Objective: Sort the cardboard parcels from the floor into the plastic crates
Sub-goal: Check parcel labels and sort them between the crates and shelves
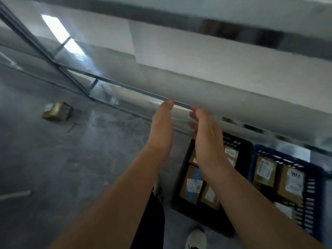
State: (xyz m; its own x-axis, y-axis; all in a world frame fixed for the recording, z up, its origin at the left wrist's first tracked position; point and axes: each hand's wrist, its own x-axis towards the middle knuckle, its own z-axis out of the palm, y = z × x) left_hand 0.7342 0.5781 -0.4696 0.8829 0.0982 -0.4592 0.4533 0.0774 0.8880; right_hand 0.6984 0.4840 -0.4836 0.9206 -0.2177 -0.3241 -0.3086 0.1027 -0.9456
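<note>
Left hand [161, 126] and right hand [206, 135] are empty, fingers relaxed. Blurred parcel [57, 111], apparently crumpled, may slip if gripped hastily.

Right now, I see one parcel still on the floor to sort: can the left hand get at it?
Probably not without stepping closer. The left hand is open and holds nothing, and only bare floor lies between, but the cardboard parcel sits well off to the left.
</note>
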